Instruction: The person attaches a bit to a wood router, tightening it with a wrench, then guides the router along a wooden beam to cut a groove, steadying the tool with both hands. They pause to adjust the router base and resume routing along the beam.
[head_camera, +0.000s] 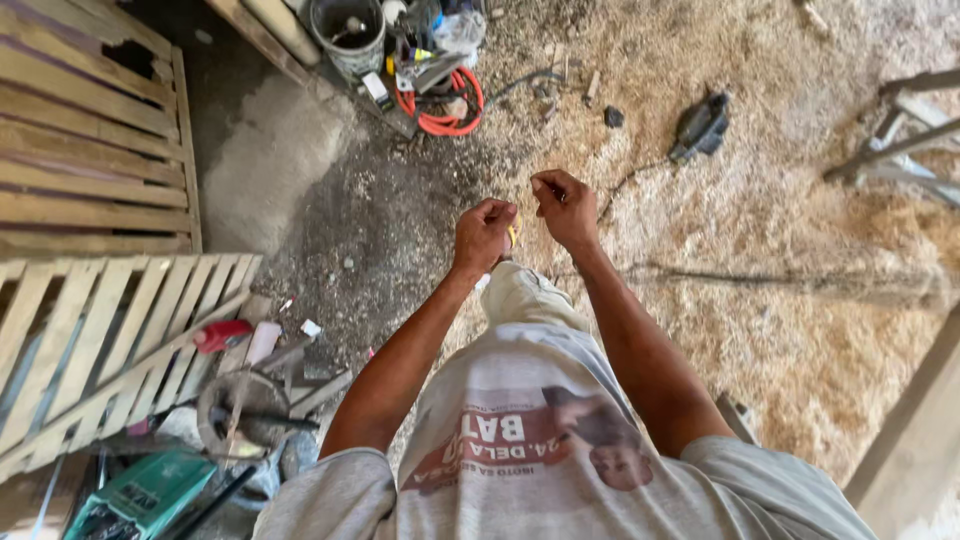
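Head view: both arms reach forward and down over a floor (800, 260) covered with sawdust. The left hand (484, 232) is curled into a loose fist, its grip pressed together on a small yellow thing (512, 236) that peeks out at the thumb side; what the thing is cannot be told. The right hand (565, 208) hangs just beside it, a little higher, fingers bent inward and grip pinched together; whether it holds anything cannot be told. The two hands are close but do not clearly touch. Below them shows a raised knee (520, 292) in pale trousers, and nearer the camera a grey shirt (520, 430) with a red print.

On the floor ahead, well apart from the hands, lies a dark power tool (700, 126) with a thin cord (625, 182) trailing toward the right hand. Farther off, an orange hose (442, 108) coils beside a grey bucket (348, 34) and a clutter of small items. At the left stand slatted wooden pallets (95, 150), one flat against the upper edge, another tilted lower down. Under the tilted one lie a red tool (222, 334), a round rusty disc (240, 408) and a green case (150, 492). A wooden beam (915, 430) crosses the lower right corner, and pale metal legs (900, 150) show at the upper right.
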